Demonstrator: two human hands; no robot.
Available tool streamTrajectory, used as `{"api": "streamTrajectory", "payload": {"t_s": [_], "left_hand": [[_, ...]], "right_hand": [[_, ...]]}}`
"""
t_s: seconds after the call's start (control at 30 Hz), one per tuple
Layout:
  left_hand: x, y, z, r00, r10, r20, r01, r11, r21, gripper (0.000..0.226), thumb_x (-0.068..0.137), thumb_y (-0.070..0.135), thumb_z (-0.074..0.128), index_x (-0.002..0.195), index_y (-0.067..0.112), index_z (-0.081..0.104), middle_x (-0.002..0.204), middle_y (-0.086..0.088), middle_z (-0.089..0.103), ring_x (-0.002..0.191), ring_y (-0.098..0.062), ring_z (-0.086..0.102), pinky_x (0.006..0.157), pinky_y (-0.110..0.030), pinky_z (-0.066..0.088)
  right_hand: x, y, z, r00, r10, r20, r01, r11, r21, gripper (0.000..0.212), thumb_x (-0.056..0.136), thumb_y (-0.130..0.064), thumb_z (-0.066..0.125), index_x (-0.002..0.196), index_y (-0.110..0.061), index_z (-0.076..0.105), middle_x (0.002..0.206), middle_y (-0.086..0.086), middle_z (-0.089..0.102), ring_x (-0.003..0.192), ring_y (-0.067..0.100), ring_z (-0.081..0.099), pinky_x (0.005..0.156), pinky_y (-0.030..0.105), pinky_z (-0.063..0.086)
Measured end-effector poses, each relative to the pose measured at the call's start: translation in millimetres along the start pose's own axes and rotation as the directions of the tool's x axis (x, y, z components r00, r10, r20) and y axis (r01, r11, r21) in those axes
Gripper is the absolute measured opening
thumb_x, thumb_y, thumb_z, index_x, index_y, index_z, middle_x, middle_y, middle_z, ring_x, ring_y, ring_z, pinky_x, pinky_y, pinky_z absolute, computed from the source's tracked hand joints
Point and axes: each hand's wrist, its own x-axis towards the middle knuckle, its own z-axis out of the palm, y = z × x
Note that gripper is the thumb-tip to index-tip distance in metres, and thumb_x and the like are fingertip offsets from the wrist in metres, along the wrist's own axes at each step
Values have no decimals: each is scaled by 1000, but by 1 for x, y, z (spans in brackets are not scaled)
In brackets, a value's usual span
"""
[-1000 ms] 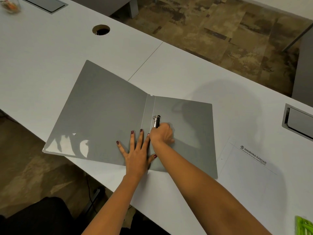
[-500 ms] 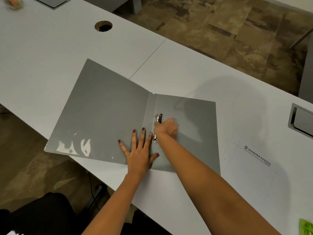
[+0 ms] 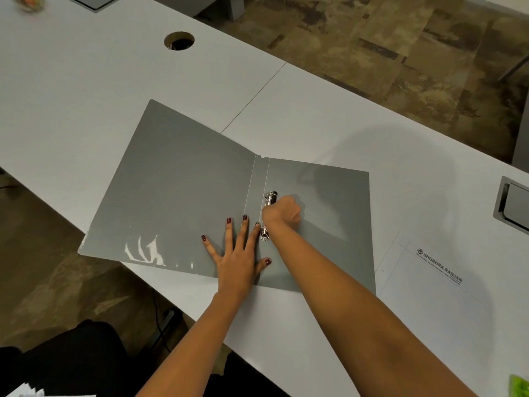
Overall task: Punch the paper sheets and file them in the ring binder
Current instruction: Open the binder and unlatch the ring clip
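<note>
A grey ring binder [image 3: 183, 196] lies open and flat on the white desk [image 3: 86, 90]. Its metal ring mechanism [image 3: 270, 197] runs along the spine, partly hidden by my right hand. My left hand [image 3: 236, 253] presses flat on the inner left cover beside the spine, fingers spread. My right hand [image 3: 282, 210] is closed on the middle of the ring mechanism. White paper sheets with a printed letterhead [image 3: 429, 287] lie on the desk to the right of the binder, apart from both hands.
A round cable hole [image 3: 179, 41] sits at the far left of the desk. A grey cable box [image 3: 513, 206] is set into the desk at the right edge. A green object [image 3: 519, 386] shows at the bottom right corner. The desk's front edge runs diagonally below the binder.
My right hand has shifted slightly along the ring mechanism, uncovering its near end. My left hand stays flat in place. The view has drifted a little.
</note>
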Motion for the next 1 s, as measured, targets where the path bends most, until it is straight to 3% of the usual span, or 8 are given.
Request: {"api": "streamTrajectory", "payload": {"t_s": [0.13,0.47,0.67,0.87,1.0], "left_hand": [[1,1,2,1000,-9,23,8,1000,9,84,81,70,43,150,31,14,160,2,6,145,-32,-9,98,-71,-22],[2,1,2,999,-17,40,16,1000,26,83,81,72,36,149,33,7,160,4,1,146,-29,-11,94,-69,-29],[2,1,0,999,-20,39,19,1000,5,84,80,71,41,149,31,14,160,3,8,147,-31,-5,95,-70,-26],[3,2,-1,998,-29,54,29,1000,5,85,80,71,42,149,32,13,160,3,6,146,-30,-7,94,-70,-28],[4,2,0,998,-33,59,32,999,25,86,80,72,37,150,33,6,160,5,1,146,-28,-12,93,-69,-30]], "right_hand": [[4,0,-7,998,51,23,-53,996,78,14,83,-12,68,94,-7,64,98,15,70,87,31,68,77,42,58],[2,2,-6,1000,-1,15,0,1000,7,15,81,-11,71,93,-7,64,98,13,69,88,29,68,72,38,59],[1,5,-5,1000,18,-5,-17,997,78,19,84,-6,67,103,-4,64,103,16,68,91,29,67,58,30,48],[1,6,-9,999,19,31,-24,985,170,18,85,-9,68,102,-5,68,101,14,71,88,27,69,60,28,52],[-4,11,-11,999,-25,33,15,959,282,13,80,-15,73,93,-11,74,93,10,74,84,24,69,44,18,37]]}}
